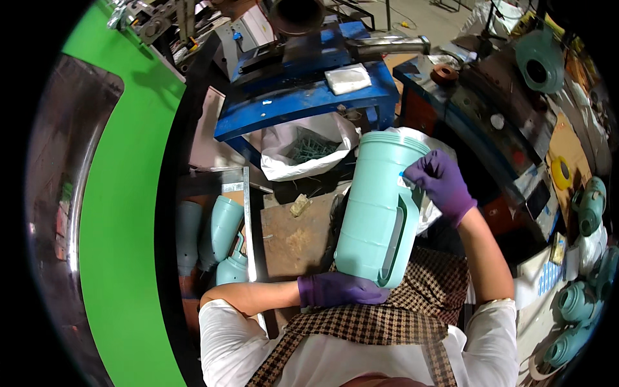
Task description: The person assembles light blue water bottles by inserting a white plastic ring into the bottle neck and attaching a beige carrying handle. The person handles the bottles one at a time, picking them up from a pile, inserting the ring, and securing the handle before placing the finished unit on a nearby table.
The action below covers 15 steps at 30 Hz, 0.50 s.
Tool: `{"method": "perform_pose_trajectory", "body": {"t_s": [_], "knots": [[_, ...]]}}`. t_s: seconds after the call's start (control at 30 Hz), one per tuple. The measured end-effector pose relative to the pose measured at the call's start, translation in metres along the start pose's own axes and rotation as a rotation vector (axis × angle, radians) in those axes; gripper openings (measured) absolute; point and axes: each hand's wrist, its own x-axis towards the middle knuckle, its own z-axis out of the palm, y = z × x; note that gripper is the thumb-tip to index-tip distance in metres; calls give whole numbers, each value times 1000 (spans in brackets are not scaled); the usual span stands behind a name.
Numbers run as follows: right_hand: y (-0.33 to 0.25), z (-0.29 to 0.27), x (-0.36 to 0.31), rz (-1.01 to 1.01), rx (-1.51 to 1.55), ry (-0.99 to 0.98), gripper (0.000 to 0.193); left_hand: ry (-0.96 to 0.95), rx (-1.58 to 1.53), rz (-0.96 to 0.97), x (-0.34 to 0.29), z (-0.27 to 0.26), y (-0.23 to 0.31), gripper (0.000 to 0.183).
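Your right hand [445,184] is sitting with its fingers curled together beside the top of the handle [407,235]; a speck of blue [402,174] is showing at the tips, though you cannot tell from here whether they are pinching it. Your left hand [342,290] is lying along the base with its fingers together — the thumb is not showing clearly, so whether it is clamping or only propping cannot be told. Between them the pale green jug [371,200] is standing with its ridged neck [396,143] uppermost, leaning a little to your right, in front of your checked apron [380,322]. You are probably dealing with hollow moulded plastic: light for its bulk, fairly stiff, not very fragile, but smooth enough to be slipping or rolling if poorly supported. The handle is offering the surest grip, the base a steady support — while squeezing the broad wall would likely be flexing it. Farther out, a white sack [276,161] is sitting by the blue table [258,111], and other pale green pieces [227,219] are lying in a box to your left.
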Motion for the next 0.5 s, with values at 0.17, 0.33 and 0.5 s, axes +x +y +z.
{"method": "perform_pose_trajectory", "body": {"t_s": [0.17, 0.33, 0.5], "knots": [[23, -9, 23, -503, -676, 293, 88, 304, -219, -111, -18, -17, 22, 54], [103, -18, 20, -77, 145, 305, 56, 871, -357, -271, -53, -17, 55, 89], [24, 28, 5, -285, -77, 403, 64, 1679, -600, -528, -58, 20, 43, 92]]}}
